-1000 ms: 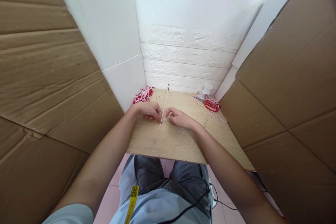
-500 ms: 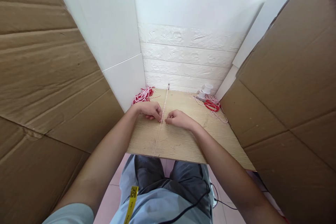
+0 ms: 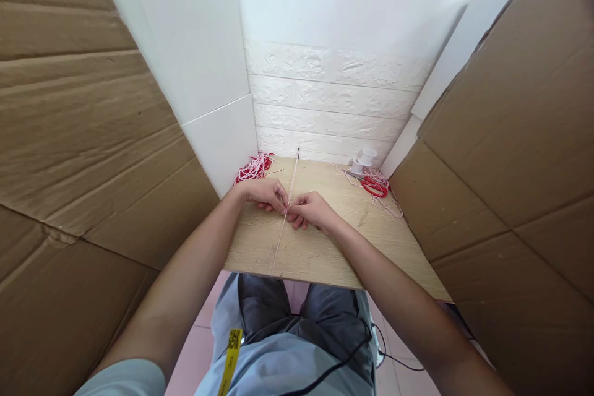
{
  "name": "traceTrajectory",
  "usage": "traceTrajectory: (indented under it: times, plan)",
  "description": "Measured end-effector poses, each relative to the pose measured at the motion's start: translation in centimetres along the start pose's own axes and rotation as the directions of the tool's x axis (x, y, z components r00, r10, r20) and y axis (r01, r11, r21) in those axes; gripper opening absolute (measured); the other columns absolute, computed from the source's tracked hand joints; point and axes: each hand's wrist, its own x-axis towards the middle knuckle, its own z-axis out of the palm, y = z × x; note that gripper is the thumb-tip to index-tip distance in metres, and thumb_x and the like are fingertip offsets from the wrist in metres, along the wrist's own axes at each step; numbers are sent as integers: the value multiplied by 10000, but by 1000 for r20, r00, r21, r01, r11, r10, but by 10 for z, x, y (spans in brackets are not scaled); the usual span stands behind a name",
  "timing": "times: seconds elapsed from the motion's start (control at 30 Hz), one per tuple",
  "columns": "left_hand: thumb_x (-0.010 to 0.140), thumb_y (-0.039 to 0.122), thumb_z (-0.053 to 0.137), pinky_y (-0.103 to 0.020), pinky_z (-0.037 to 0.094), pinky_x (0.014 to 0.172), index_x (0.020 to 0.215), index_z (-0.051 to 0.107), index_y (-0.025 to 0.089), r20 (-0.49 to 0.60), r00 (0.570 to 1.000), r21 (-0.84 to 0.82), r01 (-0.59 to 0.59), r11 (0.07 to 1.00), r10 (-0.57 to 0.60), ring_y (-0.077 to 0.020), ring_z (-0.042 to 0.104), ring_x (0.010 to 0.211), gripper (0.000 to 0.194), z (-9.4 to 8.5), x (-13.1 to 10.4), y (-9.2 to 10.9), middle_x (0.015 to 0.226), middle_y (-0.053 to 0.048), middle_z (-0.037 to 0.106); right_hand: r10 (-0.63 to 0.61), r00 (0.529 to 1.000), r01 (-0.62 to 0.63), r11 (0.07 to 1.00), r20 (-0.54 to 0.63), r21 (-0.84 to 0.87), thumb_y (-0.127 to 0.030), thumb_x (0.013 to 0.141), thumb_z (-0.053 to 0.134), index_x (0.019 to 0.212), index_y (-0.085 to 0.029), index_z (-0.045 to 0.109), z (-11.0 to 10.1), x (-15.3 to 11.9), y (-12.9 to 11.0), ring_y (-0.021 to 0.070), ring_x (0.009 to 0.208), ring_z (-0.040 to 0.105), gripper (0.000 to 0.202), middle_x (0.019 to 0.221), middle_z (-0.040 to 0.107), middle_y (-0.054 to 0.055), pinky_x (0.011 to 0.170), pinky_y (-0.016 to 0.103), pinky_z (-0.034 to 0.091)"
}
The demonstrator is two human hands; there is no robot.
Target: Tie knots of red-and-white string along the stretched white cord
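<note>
Cord (image 3: 292, 180) is stretched from a small dark point low on the white brick-patterned wall (image 3: 334, 99), across the wooden board (image 3: 260, 250), to its near edge. Midway along it, both hands are brought together. Left hand (image 3: 272, 194): thumb and forefinger narrowed to a pinch at the cord. Right hand (image 3: 310, 210): thumb and forefinger also pinched at the cord, from the other side, remaining fingers curled below. Whether the cord itself or a fine strand is gripped cannot be told; too small.

Containers: two white spools (image 3: 368, 156) are set together at the back right; what is wound on them cannot be made out. Pale pink yarn (image 3: 381, 205) is strewn beside them, with red-handled scissors (image 3: 374, 186) laid among it. A red and pink yarn pile (image 3: 255, 167) is heaped at the back left. The board is flanked by cardboard panels (image 3: 505, 136).
</note>
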Motion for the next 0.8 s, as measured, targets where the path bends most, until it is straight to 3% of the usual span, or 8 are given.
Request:
traceTrajectory:
  times: [0.47, 0.8]
  plan:
    - [671, 393, 783, -174, 311, 380, 826, 781, 146, -6, 999, 15, -50, 999, 50, -83, 483, 450, 291, 0, 0, 2, 540, -3, 605, 11, 1000, -8, 980, -14, 199, -228, 924, 573, 764, -153, 527, 6, -5, -6, 155, 528, 678, 182, 687, 704, 63, 392, 187, 455]
    - [666, 286, 736, -175, 328, 398, 741, 720, 146, -15, 999, -44, -40, 998, 40, -87, 482, 451, 160, 0, 0, 1, 513, 13, 572, 8, 1000, -6, 989, -12, 147, -188, 925, 523, 755, -164, 516, 9, -3, -4, 143, 454, 623, 172, 619, 678, 49, 384, 210, 458]
